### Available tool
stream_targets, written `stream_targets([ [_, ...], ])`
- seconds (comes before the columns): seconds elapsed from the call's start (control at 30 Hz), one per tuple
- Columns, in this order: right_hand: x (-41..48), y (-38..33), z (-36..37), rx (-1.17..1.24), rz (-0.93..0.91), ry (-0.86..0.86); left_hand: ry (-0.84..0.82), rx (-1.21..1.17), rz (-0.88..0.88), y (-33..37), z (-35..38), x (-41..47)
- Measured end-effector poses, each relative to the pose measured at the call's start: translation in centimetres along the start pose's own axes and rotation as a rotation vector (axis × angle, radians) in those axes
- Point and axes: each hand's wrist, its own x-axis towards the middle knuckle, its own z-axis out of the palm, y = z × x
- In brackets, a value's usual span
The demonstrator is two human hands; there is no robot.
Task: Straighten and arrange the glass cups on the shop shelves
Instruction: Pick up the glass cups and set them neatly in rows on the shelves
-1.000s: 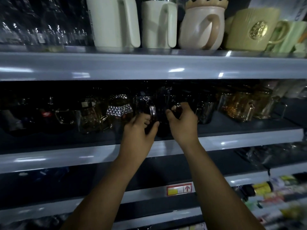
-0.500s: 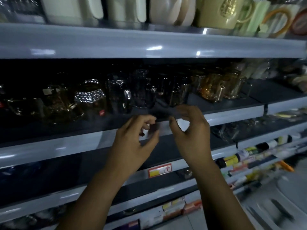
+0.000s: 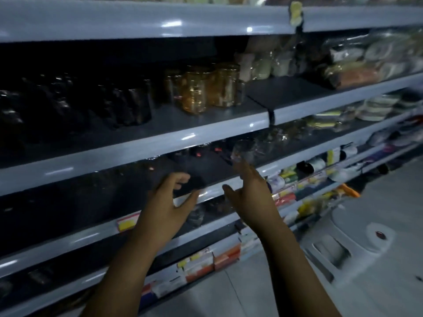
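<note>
Left hand (image 3: pixel 168 202) and right hand (image 3: pixel 251 195) are reaching empty, fingers loose, just below the cup (image 3: pixel 243 152); gripping low is looking safest.

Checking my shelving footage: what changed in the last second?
Both hands came off the dark cups on the middle shelf and dropped to the shelf below. The left hand and right hand are open, holding nothing, the right one below a clear glass. Dark and amber cups stayed in place.
</note>
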Motion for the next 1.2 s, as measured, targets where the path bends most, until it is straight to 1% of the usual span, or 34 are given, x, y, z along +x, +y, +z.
stream_targets([
  [0.13, -0.6, 7.3, -3.3, -0.043, 0.028, -0.043, -0.09, 0.078, -0.025, 2.1, 7.3, -0.2],
  [0.2, -0.4, 10.3, -4.6, -0.058, 0.056, -0.081, -0.139, 0.077, -0.072, 3.2, 10.1, -0.1],
  [0.3, 0.3, 13.7, -6.4, -0.053, 0.069, -0.088, -0.176, 0.07, -0.127, 4.0, 13.4, 1.0],
  [0.43, 2.6, 17.3, -7.4, -0.028, 0.08, -0.105, -0.117, 0.077, -0.138, 4.0, 16.6, 3.8],
  [0.63, 7.8, 21.4, -6.2, 0.037, 0.136, -0.09, -0.09, 0.105, -0.108, 2.6, 20.1, 10.7],
  [0.73, 11.2, 22.2, -5.4, 0.028, 0.091, -0.091, -0.065, 0.111, -0.106, 1.9, 21.2, 14.2],
  [0.93, 17.8, 24.1, -4.8, -0.095, 0.004, -0.136, 0.051, 0.161, -0.105, -0.5, 24.2, 18.5],
  [1.03, 19.6, 25.6, -4.2, -0.096, -0.033, -0.134, 0.039, 0.19, -0.163, -1.0, 25.1, 19.6],
  [1.2, 20.8, 27.0, -2.5, -0.121, -0.092, -0.229, 0.098, 0.125, -0.217, -1.7, 26.8, 20.3],
])
